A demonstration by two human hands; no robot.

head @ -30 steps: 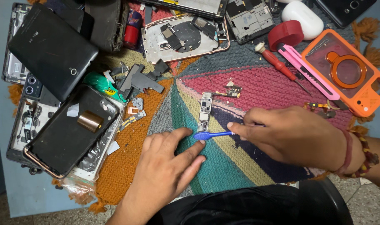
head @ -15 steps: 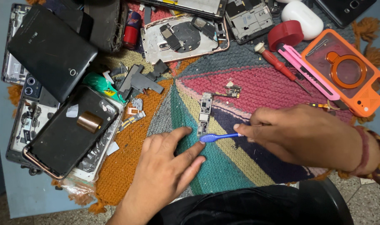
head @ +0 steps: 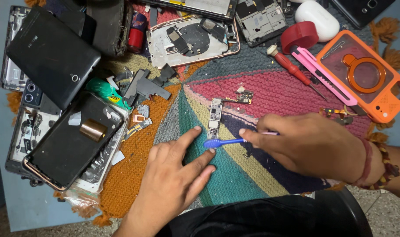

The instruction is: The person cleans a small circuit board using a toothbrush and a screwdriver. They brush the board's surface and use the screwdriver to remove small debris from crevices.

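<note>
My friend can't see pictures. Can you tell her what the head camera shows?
A person's right hand holds a small blue brush against a narrow circuit board on a colourful knitted mat, while the left hand rests flat beside it. Around them lie opened phones, an orange phone case, a red screwdriver and a pink cutter.
</note>
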